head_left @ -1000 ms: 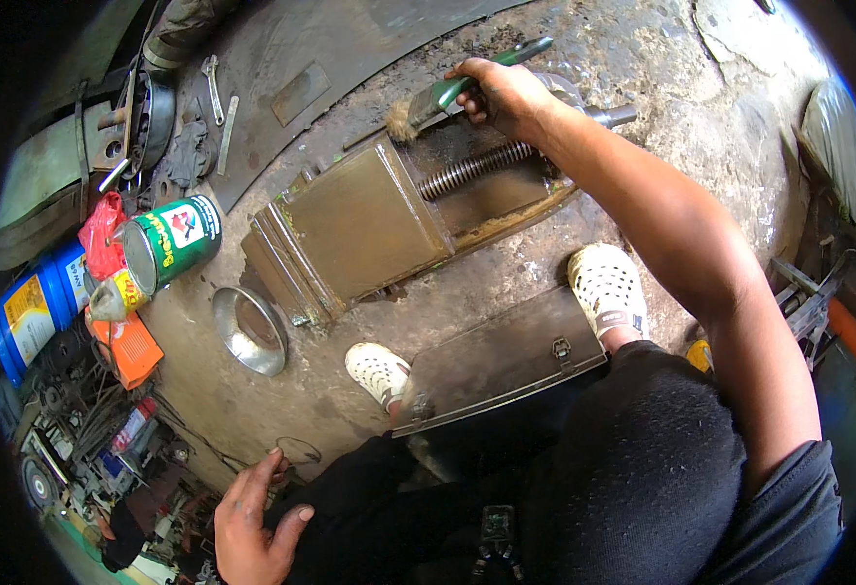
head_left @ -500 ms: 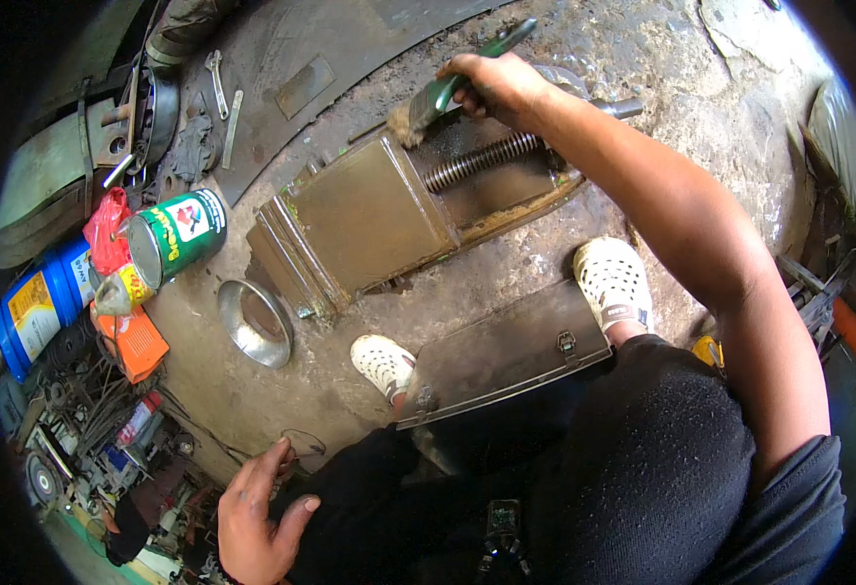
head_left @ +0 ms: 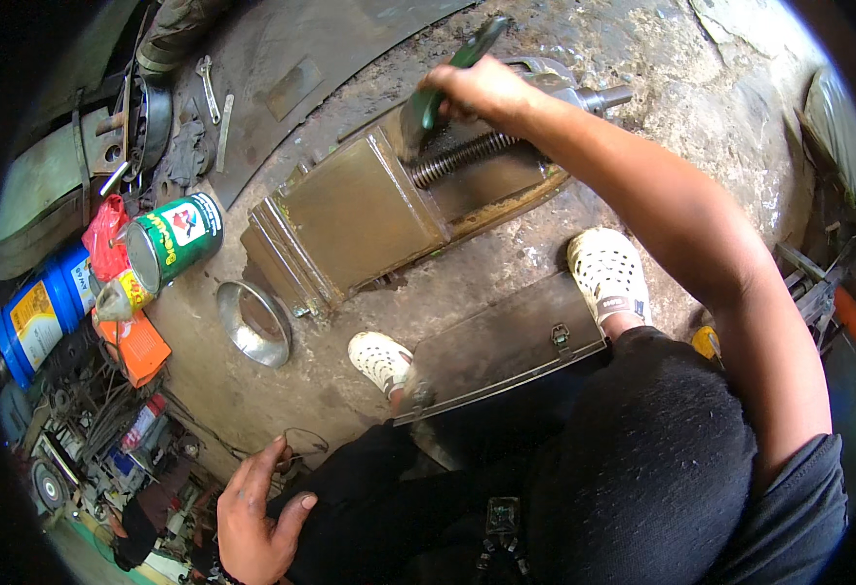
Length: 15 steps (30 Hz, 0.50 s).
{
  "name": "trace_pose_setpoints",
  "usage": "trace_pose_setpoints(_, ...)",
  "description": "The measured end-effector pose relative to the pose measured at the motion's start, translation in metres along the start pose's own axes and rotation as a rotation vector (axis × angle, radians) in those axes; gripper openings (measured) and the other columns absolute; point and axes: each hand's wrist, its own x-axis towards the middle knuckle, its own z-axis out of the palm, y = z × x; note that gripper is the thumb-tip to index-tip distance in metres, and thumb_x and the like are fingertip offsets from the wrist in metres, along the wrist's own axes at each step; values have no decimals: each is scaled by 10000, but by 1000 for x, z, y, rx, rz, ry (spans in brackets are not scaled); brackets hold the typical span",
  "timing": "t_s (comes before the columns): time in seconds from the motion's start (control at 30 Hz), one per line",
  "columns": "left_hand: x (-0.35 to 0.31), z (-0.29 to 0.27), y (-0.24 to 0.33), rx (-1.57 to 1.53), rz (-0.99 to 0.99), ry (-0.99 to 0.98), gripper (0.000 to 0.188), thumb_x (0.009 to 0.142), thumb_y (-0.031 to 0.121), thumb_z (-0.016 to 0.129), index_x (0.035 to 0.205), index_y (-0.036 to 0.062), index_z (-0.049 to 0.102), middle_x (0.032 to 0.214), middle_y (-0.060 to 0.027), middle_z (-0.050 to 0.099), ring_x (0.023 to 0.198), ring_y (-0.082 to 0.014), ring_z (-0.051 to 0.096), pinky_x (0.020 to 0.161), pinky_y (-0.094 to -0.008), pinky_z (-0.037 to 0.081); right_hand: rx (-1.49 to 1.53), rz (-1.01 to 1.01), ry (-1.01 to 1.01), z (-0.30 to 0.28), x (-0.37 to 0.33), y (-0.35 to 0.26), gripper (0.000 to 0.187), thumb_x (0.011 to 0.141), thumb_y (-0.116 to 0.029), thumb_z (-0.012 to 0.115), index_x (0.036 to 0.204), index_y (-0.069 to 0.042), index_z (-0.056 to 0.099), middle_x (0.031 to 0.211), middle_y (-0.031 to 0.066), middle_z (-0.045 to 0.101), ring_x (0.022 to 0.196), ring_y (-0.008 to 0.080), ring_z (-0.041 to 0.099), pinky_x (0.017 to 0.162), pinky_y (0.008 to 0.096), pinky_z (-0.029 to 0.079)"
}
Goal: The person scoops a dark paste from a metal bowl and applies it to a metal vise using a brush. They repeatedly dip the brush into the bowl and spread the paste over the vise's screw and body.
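Note:
My right hand (head_left: 485,96) is closed around the green handle of a paintbrush (head_left: 480,43). Its bristles, blurred, point down at the body of a large machine vise (head_left: 350,216), next to the jaw block and the threaded screw (head_left: 462,159). The vise lies on the floor, brown and wet-looking, with the screw running toward its right end. My left hand (head_left: 257,526) rests low at the left by my leg, fingers apart, holding nothing.
A shallow metal bowl (head_left: 254,327) sits left of the vise. Further left are a green can (head_left: 182,239), a red plastic bag (head_left: 105,237) and a blue bucket (head_left: 33,322). A metal box (head_left: 506,341) lies between my feet. A wrench (head_left: 208,90) rests on sheet metal.
The brush has moved from the jaw block's far corner to beside the screw, its handle tilting more upright. My right hand shifted slightly left; my left hand stayed put.

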Motion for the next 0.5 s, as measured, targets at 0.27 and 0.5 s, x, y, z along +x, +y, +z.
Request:
trace_pose_setpoints(0.27, -2, -1, -5, -29, -15, 36, 621, 761, 148, 722, 1316, -55, 529, 1104, -228, 658, 997, -353, 652, 915, -404, 493, -46, -43, -63, -19, -109, 26, 308, 970, -290, 557, 1083, -39, 695, 697, 3, 570, 595, 83, 489, 539, 252, 397)
trace_pose_setpoints(0.5, -7, -2, -7, -57, 7, 20, 620, 772, 167, 718, 1315, -63, 528, 1107, -232, 656, 1032, -355, 653, 935, -398, 488, 115, -41, -101, 1, -122, 76, 334, 985, -282, 565, 1151, -11, 669, 743, 19, 592, 623, 100, 524, 568, 250, 420)
